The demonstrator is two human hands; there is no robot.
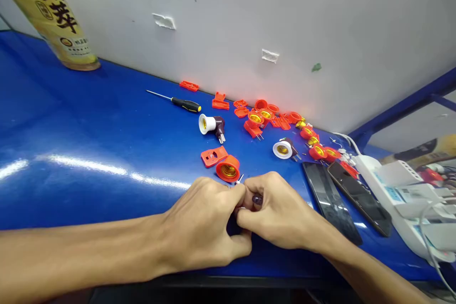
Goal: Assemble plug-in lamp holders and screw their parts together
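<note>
My left hand (pixel 213 221) and my right hand (pixel 276 211) meet near the table's front edge, fingers closed in a pinch. A small dark brown rounded piece (pixel 257 199) shows between the fingers of my right hand. Whatever my left hand grips is hidden by its own fingers. Just beyond the fingertips lies an orange-red lamp socket (pixel 228 169) with a gold-coloured inside, beside a flat orange-red cover piece (pixel 213 156). A small white part with a metal pin (pixel 240 179) pokes out at the left fingertips.
Behind lie a black-and-yellow screwdriver (pixel 185 104), a white-and-brown socket plug (pixel 215 125), another such plug (pixel 283 148) and several orange-red socket parts (pixel 255 118). Two phones (pixel 329 204) and a white power strip (pixel 381 199) are at right. A yellow bottle (pixel 53 19) stands far left by the wall.
</note>
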